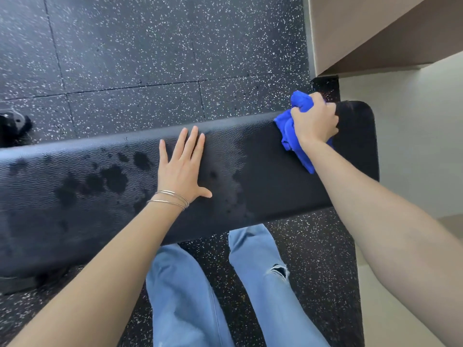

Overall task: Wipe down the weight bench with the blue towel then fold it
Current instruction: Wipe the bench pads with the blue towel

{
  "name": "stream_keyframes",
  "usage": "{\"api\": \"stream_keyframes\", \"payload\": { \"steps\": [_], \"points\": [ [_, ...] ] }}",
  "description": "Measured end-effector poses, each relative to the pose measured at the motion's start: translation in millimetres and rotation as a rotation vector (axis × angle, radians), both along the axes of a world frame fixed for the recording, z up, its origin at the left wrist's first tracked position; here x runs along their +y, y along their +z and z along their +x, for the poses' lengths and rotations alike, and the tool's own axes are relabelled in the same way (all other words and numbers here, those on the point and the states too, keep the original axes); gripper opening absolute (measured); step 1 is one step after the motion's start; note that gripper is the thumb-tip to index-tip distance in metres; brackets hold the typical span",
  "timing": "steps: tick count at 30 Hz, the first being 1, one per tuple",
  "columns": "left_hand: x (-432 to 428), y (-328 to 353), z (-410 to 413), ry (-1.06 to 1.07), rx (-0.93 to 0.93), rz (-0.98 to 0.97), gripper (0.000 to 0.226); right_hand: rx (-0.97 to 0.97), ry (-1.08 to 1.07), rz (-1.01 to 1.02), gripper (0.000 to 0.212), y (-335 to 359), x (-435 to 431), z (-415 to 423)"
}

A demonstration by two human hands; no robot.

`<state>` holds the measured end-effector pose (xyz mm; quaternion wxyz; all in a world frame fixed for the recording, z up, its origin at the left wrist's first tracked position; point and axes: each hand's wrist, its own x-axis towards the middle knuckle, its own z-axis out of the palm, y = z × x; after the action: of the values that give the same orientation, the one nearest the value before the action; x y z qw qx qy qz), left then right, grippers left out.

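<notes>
1. your right hand's [314, 121] fingers [323, 106] are curled tight round the blue towel [288, 131], which is bunched into a wad. blue folds stick out past the knuckles, and a tail of cloth trails under the wrist.
2. that hand presses the towel onto the top of the weight bench [263, 176], near the bench's right end and close to its far edge.
3. your left hand's [181, 171] fingers [191, 144] are straight and a little spread, with the thumb out to the right. they hold nothing, and the palm lies flat on the pad about midway along the visible bench.
4. thin metal bangles [170, 199] sit round your left wrist.
5. the bench pad is black and pebbled and runs left to right across the view. dark wet-looking blotches [112, 176] lie left of your left hand, with a few smaller ones just to its right. from there to the towel the pad reads as a darker, even tone.
6. both forearms are bare and reach in from the near side.
7. below the bench's near edge you see your light blue jeans [180, 284], with a rip [278, 270] in the right leg.
8. the speckled black rubber floor [150, 58] lies around the bench, and a pale wall [413, 159] stands just beyond its right end. a black object [15, 123] sits at the left edge of the view, and you cannot tell what it is.
</notes>
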<state>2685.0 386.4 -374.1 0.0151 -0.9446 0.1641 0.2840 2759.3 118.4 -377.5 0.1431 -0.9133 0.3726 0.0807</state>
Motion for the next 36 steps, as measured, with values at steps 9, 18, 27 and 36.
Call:
{"api": "stream_keyframes", "payload": {
  "steps": [9, 18, 27, 36],
  "points": [
    [105.3, 7.9, -18.8, -0.004, -0.02, 0.017, 0.136, 0.022, 0.268, 0.035, 0.034, -4.7, 175.2, -11.3],
    [159.3, 9.4, -15.3, -0.006, -0.027, -0.007, 0.138, 0.034, 0.721, 0.001, 0.035, -4.0, 238.1, -34.7],
    [155.3, -0.3, -2.4, -0.117, -0.006, 0.016, 0.14, -0.007, -0.113, -0.092, 0.033, -2.8, 110.3, -75.1],
    [150.7, 5.1, -3.0, -0.103, 0.012, 0.037, 0.14, -0.101, 0.492, 0.049, 0.032, -0.2, 273.3, -133.1]
  ]
}}
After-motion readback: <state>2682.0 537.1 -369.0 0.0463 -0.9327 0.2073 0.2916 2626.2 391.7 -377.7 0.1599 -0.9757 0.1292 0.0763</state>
